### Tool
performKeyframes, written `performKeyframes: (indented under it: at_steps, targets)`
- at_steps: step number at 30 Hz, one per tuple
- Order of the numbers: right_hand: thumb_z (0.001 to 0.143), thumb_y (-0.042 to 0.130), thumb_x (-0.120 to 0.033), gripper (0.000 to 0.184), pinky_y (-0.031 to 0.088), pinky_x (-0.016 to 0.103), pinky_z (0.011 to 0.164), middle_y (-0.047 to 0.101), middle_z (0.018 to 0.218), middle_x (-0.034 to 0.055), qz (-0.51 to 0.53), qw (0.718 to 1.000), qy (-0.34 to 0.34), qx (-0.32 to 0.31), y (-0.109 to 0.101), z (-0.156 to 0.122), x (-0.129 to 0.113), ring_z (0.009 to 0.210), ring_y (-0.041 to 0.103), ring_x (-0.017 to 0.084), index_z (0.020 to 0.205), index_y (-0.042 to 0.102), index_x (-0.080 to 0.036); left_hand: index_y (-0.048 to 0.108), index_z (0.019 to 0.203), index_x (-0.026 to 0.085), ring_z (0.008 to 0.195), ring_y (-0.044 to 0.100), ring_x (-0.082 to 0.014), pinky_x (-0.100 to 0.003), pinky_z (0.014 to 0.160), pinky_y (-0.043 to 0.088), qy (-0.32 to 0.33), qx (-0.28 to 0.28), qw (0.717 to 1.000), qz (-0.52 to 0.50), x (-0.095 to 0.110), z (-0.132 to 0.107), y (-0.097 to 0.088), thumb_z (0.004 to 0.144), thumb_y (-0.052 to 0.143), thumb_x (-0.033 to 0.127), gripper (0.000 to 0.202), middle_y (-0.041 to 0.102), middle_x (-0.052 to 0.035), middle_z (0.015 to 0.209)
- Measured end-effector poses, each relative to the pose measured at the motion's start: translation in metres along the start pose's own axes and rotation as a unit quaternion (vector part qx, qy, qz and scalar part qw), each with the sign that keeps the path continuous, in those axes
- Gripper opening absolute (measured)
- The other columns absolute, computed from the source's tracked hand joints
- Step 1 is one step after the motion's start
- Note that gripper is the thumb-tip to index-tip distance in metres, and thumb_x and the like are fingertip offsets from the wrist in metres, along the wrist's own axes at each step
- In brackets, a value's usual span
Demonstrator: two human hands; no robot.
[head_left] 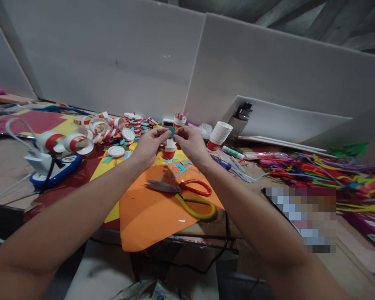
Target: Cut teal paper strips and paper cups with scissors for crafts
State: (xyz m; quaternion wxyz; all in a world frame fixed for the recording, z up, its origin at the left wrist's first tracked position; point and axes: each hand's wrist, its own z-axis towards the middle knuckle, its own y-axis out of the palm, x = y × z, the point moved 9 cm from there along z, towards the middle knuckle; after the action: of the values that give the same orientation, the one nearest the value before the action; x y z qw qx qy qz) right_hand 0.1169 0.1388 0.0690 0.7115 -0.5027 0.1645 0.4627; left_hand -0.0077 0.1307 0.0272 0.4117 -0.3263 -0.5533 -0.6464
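Both hands meet above the middle of the table, pinching a small teal paper piece between them. My left hand grips its left side with thumb and forefinger, and my right hand grips its right side. Just below the fingers stands a red and white paper cup. Scissors with one red and one yellow handle lie partly open on an orange paper sheet. Thin teal paper scraps are scattered between the cup and the scissors.
Cut cup rings and round cup bases pile up on the left, near a blue power strip. On the right are stacked paper cups, a bottle, a glue stick and colourful pipe cleaners. White boards stand behind.
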Motion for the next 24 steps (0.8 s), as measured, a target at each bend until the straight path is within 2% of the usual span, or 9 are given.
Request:
performKeyframes:
  at_steps: [3,6,10,13,16,18,20,22,24]
  targets:
    - [0.083,0.058,-0.018,0.011,0.040,0.025,0.066,0.066,0.078,0.0028,-0.128,0.991,-0.010,-0.035,0.000,0.008,0.001,0.071,0.056,0.013,0.087,0.067,-0.014,0.066,0.083,0.016,0.060,0.050,-0.0068,-0.020,0.052,0.033,0.043,0.030,0.996,0.069,0.009,0.003,-0.009,0.072,0.076,0.024,0.017,0.061,0.0002,0.075]
    - [0.083,0.058,-0.014,0.018,0.040,0.026,0.071,0.071,0.084,0.0070,-0.249,0.965,-0.028,-0.081,0.007,0.013,-0.002,0.076,0.059,0.015,0.092,0.074,-0.014,0.063,0.081,0.016,0.063,0.051,-0.0084,-0.021,0.057,0.035,0.045,0.073,0.991,0.105,0.010,0.005,-0.018,0.073,0.071,0.016,0.011,0.060,0.0000,0.074]
    - [0.084,0.060,-0.013,0.020,0.041,0.028,0.073,0.073,0.096,0.0124,-0.348,0.927,-0.027,-0.138,0.021,0.016,-0.005,0.087,0.064,0.021,0.095,0.077,-0.015,0.062,0.082,0.015,0.071,0.052,-0.0099,-0.023,0.069,0.040,0.061,0.092,0.980,0.166,0.007,0.011,-0.026,0.074,0.069,0.014,0.011,0.060,-0.0002,0.079]
    - [0.082,0.061,-0.011,0.020,0.042,0.029,0.072,0.073,0.096,0.0154,-0.379,0.908,-0.011,-0.179,0.032,0.017,-0.004,0.087,0.065,0.023,0.093,0.077,-0.014,0.060,0.086,0.016,0.078,0.054,-0.0112,-0.024,0.076,0.041,0.078,0.085,0.972,0.205,0.002,0.017,-0.030,0.071,0.071,0.014,0.019,0.059,-0.0004,0.085]
    - [0.086,0.062,-0.019,0.019,0.043,0.029,0.075,0.072,0.100,0.0143,-0.335,0.931,-0.032,-0.145,0.029,0.019,-0.009,0.088,0.064,0.021,0.099,0.075,-0.014,0.059,0.089,0.016,0.082,0.055,-0.0128,-0.026,0.078,0.041,0.071,0.071,0.971,0.215,-0.005,0.020,-0.032,0.070,0.071,0.016,0.023,0.059,-0.0017,0.088]
    - [0.089,0.059,-0.025,0.021,0.043,0.028,0.077,0.072,0.102,0.0127,-0.298,0.950,-0.055,-0.081,0.015,0.018,-0.012,0.088,0.063,0.019,0.101,0.072,-0.014,0.059,0.089,0.016,0.082,0.055,-0.0133,-0.026,0.078,0.041,0.067,0.066,0.972,0.214,-0.006,0.020,-0.031,0.070,0.072,0.018,0.023,0.059,-0.0023,0.089]
    - [0.090,0.054,-0.023,0.020,0.043,0.027,0.075,0.072,0.099,0.0108,-0.286,0.956,-0.061,-0.033,0.001,0.012,-0.009,0.085,0.062,0.018,0.099,0.071,-0.014,0.059,0.087,0.016,0.082,0.054,-0.0134,-0.026,0.078,0.040,0.070,0.069,0.971,0.219,-0.005,0.019,-0.030,0.069,0.073,0.019,0.023,0.059,-0.0021,0.088]
    - [0.089,0.054,-0.021,0.019,0.043,0.027,0.073,0.072,0.093,0.0097,-0.302,0.952,-0.035,-0.032,-0.008,0.002,0.003,0.082,0.062,0.018,0.095,0.070,-0.014,0.059,0.086,0.016,0.082,0.054,-0.0135,-0.026,0.078,0.040,0.078,0.074,0.968,0.228,-0.002,0.017,-0.029,0.070,0.073,0.020,0.021,0.059,-0.0019,0.087]
    - [0.086,0.058,-0.022,0.016,0.043,0.027,0.071,0.073,0.091,0.0096,-0.334,0.938,0.017,-0.095,-0.004,-0.010,0.022,0.080,0.063,0.019,0.092,0.072,-0.016,0.060,0.087,0.016,0.083,0.054,-0.0134,-0.026,0.079,0.040,0.091,0.081,0.965,0.234,0.002,0.014,-0.027,0.072,0.071,0.020,0.020,0.059,-0.0022,0.088]
